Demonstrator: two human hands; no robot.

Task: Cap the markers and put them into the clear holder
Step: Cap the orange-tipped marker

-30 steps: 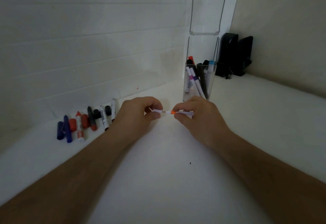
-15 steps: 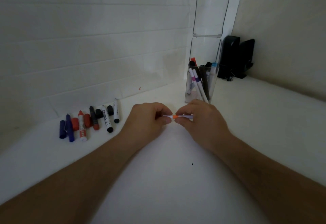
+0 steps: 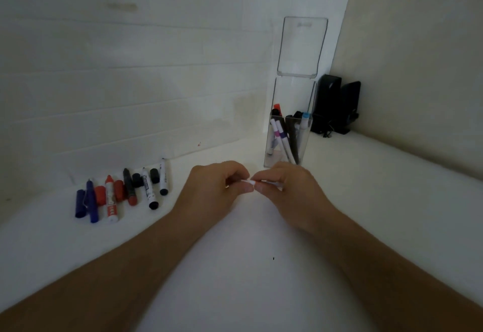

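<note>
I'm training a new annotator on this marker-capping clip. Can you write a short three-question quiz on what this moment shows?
1. True or false: both the left hand and the right hand grip the thin white marker.
2. Multiple choice: where does the clear holder stand? A) left of the loose markers B) beyond the right hand, near the wall corner C) on its side by the black objects
3. Fill in: the row of loose markers and caps lies on the white surface to the person's ____.

Key: 1 true; 2 B; 3 left.
</note>
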